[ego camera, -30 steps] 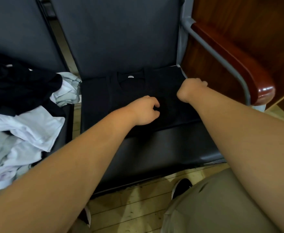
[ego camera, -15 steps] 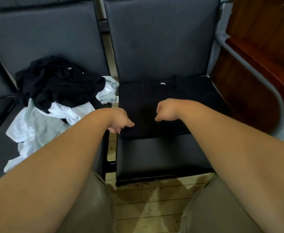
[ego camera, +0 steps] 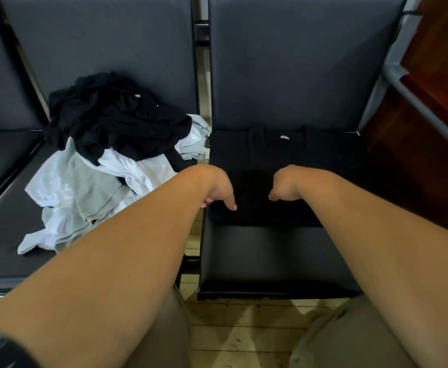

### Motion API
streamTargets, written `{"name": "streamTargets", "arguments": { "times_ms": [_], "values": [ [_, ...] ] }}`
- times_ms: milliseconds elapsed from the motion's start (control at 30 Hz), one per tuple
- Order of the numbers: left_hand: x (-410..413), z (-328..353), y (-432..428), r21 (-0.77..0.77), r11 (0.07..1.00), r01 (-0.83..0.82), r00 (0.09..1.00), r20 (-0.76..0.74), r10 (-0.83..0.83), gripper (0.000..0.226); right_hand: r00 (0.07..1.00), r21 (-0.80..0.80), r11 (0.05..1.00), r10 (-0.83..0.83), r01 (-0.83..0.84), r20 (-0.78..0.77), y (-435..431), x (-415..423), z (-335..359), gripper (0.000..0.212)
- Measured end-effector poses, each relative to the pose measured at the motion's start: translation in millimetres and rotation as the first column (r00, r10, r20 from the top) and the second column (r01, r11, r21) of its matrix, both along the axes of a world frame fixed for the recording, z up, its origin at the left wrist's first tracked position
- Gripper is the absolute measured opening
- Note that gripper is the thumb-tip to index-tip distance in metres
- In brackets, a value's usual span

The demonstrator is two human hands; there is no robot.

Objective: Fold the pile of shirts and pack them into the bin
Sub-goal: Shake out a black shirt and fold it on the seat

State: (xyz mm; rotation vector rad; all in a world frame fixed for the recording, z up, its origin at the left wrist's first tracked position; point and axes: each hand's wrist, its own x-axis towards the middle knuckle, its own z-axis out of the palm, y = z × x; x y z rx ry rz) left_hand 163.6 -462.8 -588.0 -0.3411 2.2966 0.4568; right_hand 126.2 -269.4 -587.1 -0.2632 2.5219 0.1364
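Head view shows the folded black shirt [ego camera: 323, 160] lying flat on the right seat [ego camera: 270, 258], beside the unfolded pile [ego camera: 106, 155]. The left hand [ego camera: 217, 189] and right hand [ego camera: 284, 183] droop over its near edge, fingers turned down; whether they pinch cloth is unclear. Supporting it from beneath should keep the folds.

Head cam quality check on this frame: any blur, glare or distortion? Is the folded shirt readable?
Head view: wide-angle bowing, so the armrest bar and seat backs lean outward. The forearms near the lens loom large and soft. Head view: the folded black shirt barely separates from the black seat; only its neck label stands out. Head view: soft sheen on the seat front, no hard glare.
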Motion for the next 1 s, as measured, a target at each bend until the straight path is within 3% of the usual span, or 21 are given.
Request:
{"name": "streamTargets", "arguments": {
  "times_ms": [133, 333, 533, 667, 767, 833, 933, 1000],
  "values": [
    [-2, 5, -2, -0.002, 0.999, 0.048, 0.996, -0.079, -0.048, 0.057, 1.000, 0.091, 0.996, -0.010, 0.009, 0.016, -13, -1, 0, 0.054],
    [-7, 11, -15, 0.079, 0.997, -0.026, 0.991, -0.131, 0.036, 0.028, 0.999, 0.174, 0.984, 0.023, -0.027, 0.026, -28, 4, 10, 0.050],
    [2, 15, -14, -0.026, 0.997, 0.076, 0.987, -0.139, -0.079, 0.051, 1.000, 0.191, 0.981, -0.028, 0.028, 0.000, -37, -2, 2, 0.046],
    [3, 24, -13, -0.088, 0.988, 0.129, 0.973, -0.182, -0.143, 0.049, 0.985, 0.100, 0.980, -0.171, 0.173, -0.029, -39, -22, -19, 0.046],
    [2, 25, -15, -0.084, 0.992, 0.091, 0.973, -0.204, -0.107, 0.041, 0.919, -0.093, 0.941, -0.337, 0.324, -0.205, -45, -19, -7, 0.013],
    [4, 24, -18, -0.053, 0.997, 0.047, 0.979, -0.198, -0.057, 0.047, 0.875, -0.243, 0.919, -0.376, 0.311, -0.304, -48, -26, -6, 0.013],
    [2, 13, -28, 0.011, 1.000, -0.021, 0.996, -0.087, 0.022, 0.067, 0.866, -0.391, 0.882, -0.395, 0.264, -0.307, -57, -36, -9, 0.023],
    [-2, 5, -35, 0.048, 0.997, -0.065, 0.997, -0.028, 0.066, 0.068, 0.881, -0.426, 0.877, -0.369, 0.224, -0.296, -66, -39, -11, 0.022]
  ]
}}
